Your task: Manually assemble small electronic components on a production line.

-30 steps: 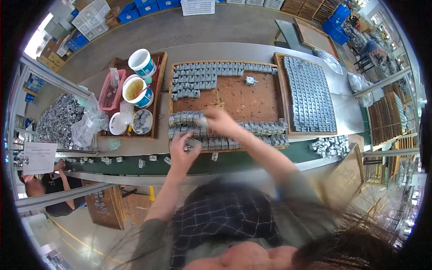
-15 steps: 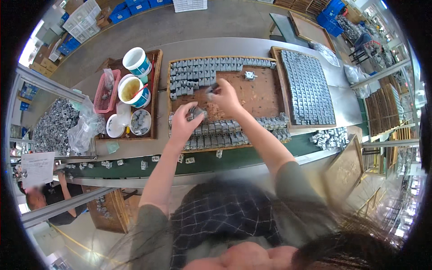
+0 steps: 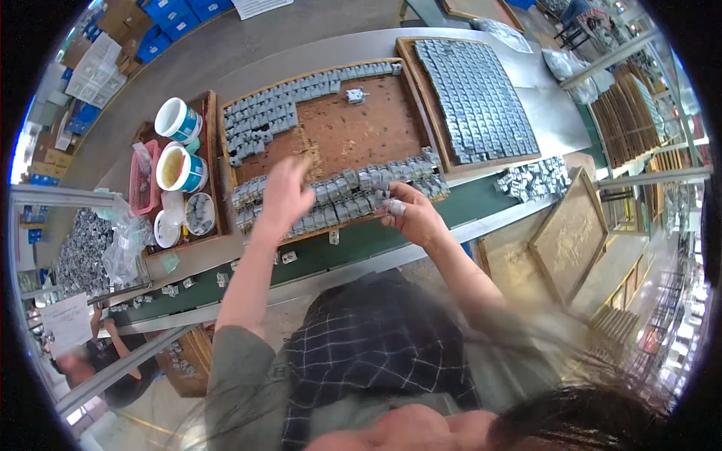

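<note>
Currently the right hand (image 3: 415, 216) pinches a grey part (image 3: 382, 195), left hand (image 3: 286, 198) blurred beyond telling.

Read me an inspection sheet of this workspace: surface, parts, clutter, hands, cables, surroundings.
Surface: metal bench, green belt along its near side.
Job's things: grey metal parts in rows in a wooden tray; one part lies apart.
Clutter: two buckets and a pink basket at left.
Hands: left hand, blurred, over the tray; right hand holds a small grey part.
Cables: nothing seen.
Surroundings: co-worker at lower left, blue crates at upper left.
</note>
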`<control>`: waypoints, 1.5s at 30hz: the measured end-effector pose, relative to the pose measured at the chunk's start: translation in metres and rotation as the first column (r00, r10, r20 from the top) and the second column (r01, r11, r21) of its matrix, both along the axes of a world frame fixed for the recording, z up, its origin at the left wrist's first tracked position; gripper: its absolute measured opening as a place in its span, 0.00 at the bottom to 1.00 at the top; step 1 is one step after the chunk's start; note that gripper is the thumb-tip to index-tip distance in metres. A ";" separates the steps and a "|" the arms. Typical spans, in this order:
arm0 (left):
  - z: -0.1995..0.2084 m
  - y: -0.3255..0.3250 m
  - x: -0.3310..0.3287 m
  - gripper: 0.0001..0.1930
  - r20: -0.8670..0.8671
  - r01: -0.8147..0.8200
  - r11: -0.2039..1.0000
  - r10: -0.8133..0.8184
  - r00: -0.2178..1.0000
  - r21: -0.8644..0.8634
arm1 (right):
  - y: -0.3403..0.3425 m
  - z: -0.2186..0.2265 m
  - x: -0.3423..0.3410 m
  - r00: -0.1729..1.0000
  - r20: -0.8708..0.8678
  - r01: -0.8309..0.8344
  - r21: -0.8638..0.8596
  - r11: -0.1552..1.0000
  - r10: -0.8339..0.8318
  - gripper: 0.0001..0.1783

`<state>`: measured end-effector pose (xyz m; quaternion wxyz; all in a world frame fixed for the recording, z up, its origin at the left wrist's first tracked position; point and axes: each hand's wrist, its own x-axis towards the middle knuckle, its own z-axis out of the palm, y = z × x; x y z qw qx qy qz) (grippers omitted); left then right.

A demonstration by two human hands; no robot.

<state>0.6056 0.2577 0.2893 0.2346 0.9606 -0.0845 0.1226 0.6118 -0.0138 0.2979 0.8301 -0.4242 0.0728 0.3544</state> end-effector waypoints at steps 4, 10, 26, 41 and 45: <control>-0.008 -0.069 -0.088 0.18 -0.362 0.124 0.988 -0.147 0.920 -0.086 | -0.026 -0.014 -0.007 0.998 0.058 -0.028 -0.008 1.000 0.028 0.18; -0.139 -0.075 -0.125 0.21 -0.317 -0.105 0.988 0.136 0.939 0.113 | -0.041 -0.013 -0.015 0.992 0.034 -0.121 0.043 0.992 0.119 0.14; -0.010 -0.129 -0.096 0.17 -0.439 -0.417 0.159 -0.144 0.887 -0.895 | -0.042 -0.015 -0.026 0.964 -0.056 -0.262 -0.008 0.965 0.261 0.16; 0.003 -0.097 -0.091 0.35 -0.157 -0.027 0.795 -0.086 0.984 -0.606 | 0.006 -0.038 -0.035 0.919 -0.312 -0.183 0.206 0.961 0.242 0.18; 0.012 -0.076 -0.095 0.46 -0.183 -0.107 0.946 0.052 0.982 -0.307 | 0.033 -0.012 -0.043 0.925 -0.060 -0.364 0.153 0.919 0.376 0.23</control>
